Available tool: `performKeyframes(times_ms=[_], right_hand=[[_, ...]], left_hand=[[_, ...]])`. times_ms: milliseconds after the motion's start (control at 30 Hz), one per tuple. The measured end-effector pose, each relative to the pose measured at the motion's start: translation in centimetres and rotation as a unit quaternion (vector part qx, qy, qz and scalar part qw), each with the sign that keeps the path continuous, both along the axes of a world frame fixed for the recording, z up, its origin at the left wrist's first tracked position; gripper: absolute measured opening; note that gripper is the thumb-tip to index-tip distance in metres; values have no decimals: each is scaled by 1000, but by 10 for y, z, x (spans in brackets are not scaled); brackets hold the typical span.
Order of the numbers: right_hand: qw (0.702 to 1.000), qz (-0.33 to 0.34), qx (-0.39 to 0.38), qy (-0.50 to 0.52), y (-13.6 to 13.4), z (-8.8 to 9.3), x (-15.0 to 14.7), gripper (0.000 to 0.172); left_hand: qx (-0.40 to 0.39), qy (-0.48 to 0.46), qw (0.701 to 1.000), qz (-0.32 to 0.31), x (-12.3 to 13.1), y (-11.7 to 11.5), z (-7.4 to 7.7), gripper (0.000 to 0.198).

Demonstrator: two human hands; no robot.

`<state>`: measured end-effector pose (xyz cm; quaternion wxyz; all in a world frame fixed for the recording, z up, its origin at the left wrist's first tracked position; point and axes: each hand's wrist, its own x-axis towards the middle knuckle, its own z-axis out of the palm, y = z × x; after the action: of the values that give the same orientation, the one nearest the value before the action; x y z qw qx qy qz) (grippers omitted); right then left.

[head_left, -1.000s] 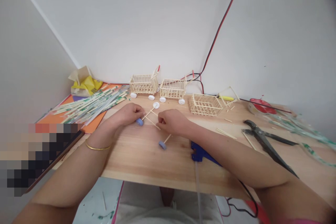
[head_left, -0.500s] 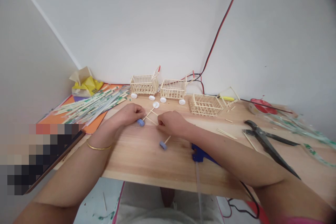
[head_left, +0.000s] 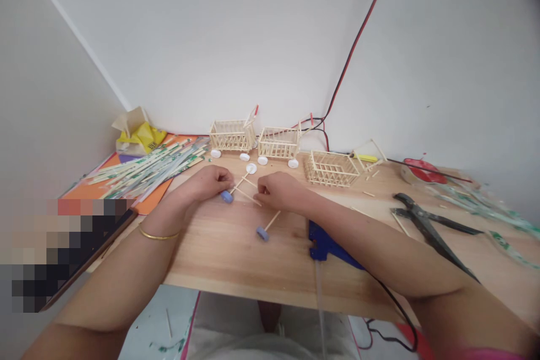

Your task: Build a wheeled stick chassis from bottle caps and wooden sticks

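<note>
My left hand [head_left: 213,181] is closed, its fingertips pinched at a thin wooden stick [head_left: 239,183] with a blue wheel [head_left: 226,196] on its near end. A second wooden stick [head_left: 252,181] meets the first at an angle and slants toward my right hand [head_left: 278,191]. The right fingers are curled closed beside that stick's lower end; what they hold is hidden. In front of this hand lies another stick [head_left: 273,219] with a blue wheel [head_left: 262,234]. A white wheel [head_left: 251,169] rests on the table just beyond the sticks.
Two small stick carts [head_left: 231,136] with white wheels stand at the back, beside a wheelless stick basket [head_left: 331,170]. A blue glue gun [head_left: 323,244] lies under my right forearm. Black pliers [head_left: 422,222] are on the right. Wrapped sticks [head_left: 156,166] are piled on the left.
My right hand has shifted slightly right and up, uncovering more of the slanting stick and of the blue-wheeled stick in front. My left hand stays nearly still.
</note>
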<state>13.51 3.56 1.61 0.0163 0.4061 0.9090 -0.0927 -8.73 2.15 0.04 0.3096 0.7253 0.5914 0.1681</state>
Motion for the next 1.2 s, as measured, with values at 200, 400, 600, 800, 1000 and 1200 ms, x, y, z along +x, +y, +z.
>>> performKeyframes(times_ms=[200, 400, 600, 800, 1000, 1200], right_hand=[[1000, 11, -10, 8, 0, -4, -3, 20], [1000, 20, -13, 14, 3, -10, 0, 17], [1000, 18, -13, 10, 5, -9, 1, 17], [1000, 10, -12, 7, 3, -4, -1, 19], [1000, -13, -6, 3, 10, 4, 9, 21], [999, -39, 9, -4, 19, 10, 19, 18]], left_hand=[[-23, -31, 999, 1, 0, 0, 3, 25], [11, -9, 999, 39, -7, 4, -4, 30], [42, 6, 997, 70, -9, 6, -7, 34], [43, -3, 997, 63, -4, 3, -4, 34], [90, 7, 989, 115, -1, 2, 0, 35], [95, -2, 989, 118, 2, 1, 2, 31]])
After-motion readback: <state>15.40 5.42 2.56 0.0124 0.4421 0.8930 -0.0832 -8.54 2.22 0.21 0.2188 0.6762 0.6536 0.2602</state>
